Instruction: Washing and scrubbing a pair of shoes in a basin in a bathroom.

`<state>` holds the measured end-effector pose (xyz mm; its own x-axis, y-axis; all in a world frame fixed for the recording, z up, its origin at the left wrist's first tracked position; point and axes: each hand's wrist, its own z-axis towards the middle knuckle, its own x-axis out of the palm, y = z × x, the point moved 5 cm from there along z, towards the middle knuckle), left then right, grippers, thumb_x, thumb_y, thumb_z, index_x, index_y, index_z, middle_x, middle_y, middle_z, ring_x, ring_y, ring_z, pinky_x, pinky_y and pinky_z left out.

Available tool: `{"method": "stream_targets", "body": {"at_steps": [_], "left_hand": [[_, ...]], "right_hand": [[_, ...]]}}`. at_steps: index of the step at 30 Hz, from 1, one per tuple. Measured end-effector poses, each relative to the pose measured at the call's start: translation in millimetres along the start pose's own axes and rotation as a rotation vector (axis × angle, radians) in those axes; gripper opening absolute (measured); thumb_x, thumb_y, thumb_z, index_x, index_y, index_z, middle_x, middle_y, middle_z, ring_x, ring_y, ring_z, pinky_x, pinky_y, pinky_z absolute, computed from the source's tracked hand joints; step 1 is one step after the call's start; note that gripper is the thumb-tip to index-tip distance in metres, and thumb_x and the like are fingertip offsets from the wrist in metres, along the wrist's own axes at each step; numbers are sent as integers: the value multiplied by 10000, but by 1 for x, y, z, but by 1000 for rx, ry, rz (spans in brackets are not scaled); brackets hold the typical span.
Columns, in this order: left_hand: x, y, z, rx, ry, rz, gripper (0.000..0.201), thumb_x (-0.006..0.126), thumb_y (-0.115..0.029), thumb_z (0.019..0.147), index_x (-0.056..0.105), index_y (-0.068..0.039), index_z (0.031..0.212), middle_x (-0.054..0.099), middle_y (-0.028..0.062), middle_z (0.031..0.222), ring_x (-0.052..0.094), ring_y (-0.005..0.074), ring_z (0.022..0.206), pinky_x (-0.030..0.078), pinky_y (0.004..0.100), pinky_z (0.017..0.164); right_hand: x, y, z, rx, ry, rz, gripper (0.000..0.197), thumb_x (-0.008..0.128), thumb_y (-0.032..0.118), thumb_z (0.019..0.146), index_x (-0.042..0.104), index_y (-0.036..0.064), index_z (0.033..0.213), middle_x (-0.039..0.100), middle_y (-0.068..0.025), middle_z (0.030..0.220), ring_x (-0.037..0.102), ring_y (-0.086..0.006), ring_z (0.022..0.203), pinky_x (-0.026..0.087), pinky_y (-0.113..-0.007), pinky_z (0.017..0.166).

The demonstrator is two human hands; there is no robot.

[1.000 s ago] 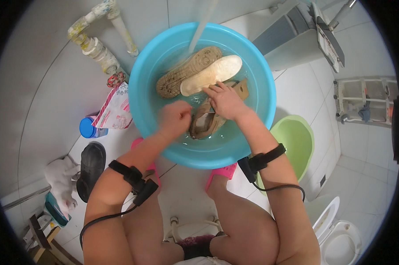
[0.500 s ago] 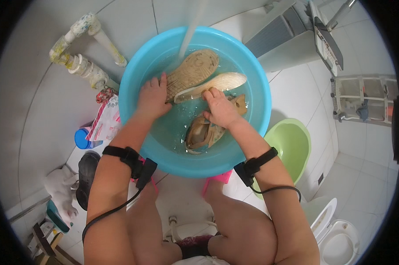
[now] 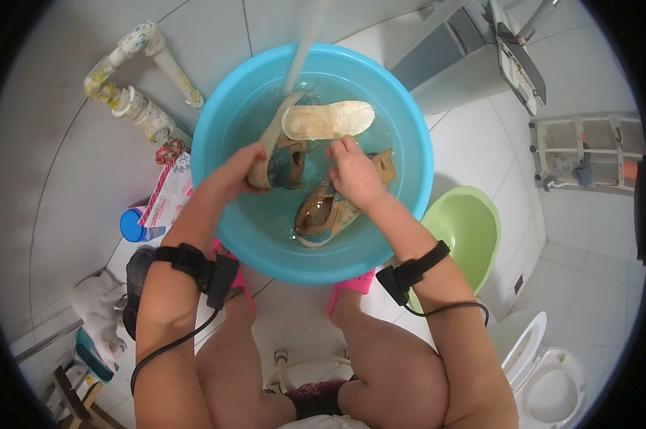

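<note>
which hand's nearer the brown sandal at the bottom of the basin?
Right. The right hand rests on the brown sandal; the left hand is off to its left, gripping the other sandal.

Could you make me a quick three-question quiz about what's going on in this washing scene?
1. True or false: the left hand holds a tan sandal inside the blue basin.
2. What falls into the basin from above? A) sand B) a stream of water C) soap powder
3. What does the right hand rest on?

Key: 1 true; 2 B; 3 the second sandal, lying in the water.
</note>
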<state>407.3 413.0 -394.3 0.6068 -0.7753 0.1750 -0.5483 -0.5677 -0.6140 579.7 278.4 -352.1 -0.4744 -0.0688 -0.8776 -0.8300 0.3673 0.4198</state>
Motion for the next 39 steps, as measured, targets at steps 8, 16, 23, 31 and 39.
{"method": "stream_targets", "body": {"at_steps": [8, 16, 23, 31, 39], "left_hand": [[9, 24, 7, -92, 69, -371, 507, 433, -333, 830, 442, -50, 1251, 518, 134, 1218, 532, 311, 1105, 466, 532, 883], [20, 8, -19, 58, -212, -6, 766, 727, -383, 680, 432, 1, 1273, 566, 161, 1150, 590, 245, 1015, 492, 384, 810], [12, 35, -9, 36, -118, 44, 740, 673, -138, 660, 386, 5, 1327, 574, 150, 1101, 585, 261, 967, 487, 356, 791], [27, 28, -11, 204, -207, 48, 595, 638, -111, 717, 460, -5, 1274, 588, 127, 1125, 585, 242, 984, 469, 354, 838], [11, 50, 20, 335, -374, 228, 404, 577, -168, 840, 545, 2, 1205, 622, 129, 1080, 595, 210, 928, 468, 335, 796]], "right_hand": [[-11, 56, 6, -405, -207, 113, 563, 647, 53, 759, 437, 93, 1280, 453, -126, 1245, 480, -345, 1122, 444, -408, 921], [2, 58, 9, -96, -149, 338, 612, 721, 74, 713, 425, 60, 1248, 444, -170, 1186, 504, -375, 1088, 462, -416, 893], [13, 47, 3, 108, -23, 234, 597, 681, 33, 714, 412, 43, 1247, 487, -199, 1207, 549, -380, 1028, 464, -422, 870], [5, 29, -2, 96, -173, 435, 461, 571, 2, 768, 432, 53, 1204, 596, -183, 1017, 603, -348, 824, 497, -431, 725], [-10, 79, -23, -523, -384, -412, 230, 572, 131, 768, 657, 171, 978, 548, -39, 989, 526, -257, 1007, 427, -364, 859]]}}
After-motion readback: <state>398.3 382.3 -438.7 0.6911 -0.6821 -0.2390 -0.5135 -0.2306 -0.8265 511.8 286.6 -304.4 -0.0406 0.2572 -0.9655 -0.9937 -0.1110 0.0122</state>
